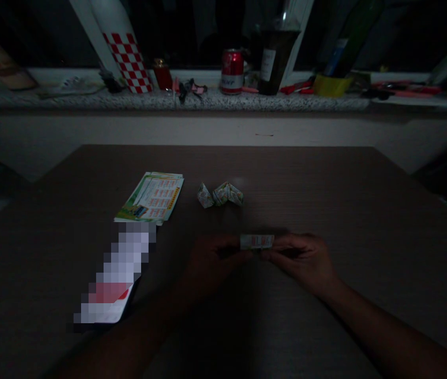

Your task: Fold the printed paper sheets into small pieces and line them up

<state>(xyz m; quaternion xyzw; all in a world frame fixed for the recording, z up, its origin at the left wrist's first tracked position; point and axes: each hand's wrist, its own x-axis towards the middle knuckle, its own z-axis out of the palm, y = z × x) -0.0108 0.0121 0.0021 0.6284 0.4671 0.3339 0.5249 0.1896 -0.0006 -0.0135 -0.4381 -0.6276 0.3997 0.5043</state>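
Observation:
Between my two hands is a small piece of folded paper [257, 241] with red printed figures, held just above the table. My left hand [217, 258] pinches its left end, and the fingers there are in deep shadow. On the right end my right hand [304, 258] closes with thumb and fingertips. Beyond my hands lie folded paper pieces [228, 194] with pointed shapes and a green-and-white print, along with a similar single piece [205, 195] at their left. A stack of printed calendar cards [156, 196] lies farther left.
A phone [112, 310] with a lit, partly pixelated screen lies left of my hands on the wooden table [326, 184]. On the granite sill [207, 102] behind stand a red-checked bottle [130, 60], a red can [232, 72], a dark cup [274, 60] and a green bottle [351, 39].

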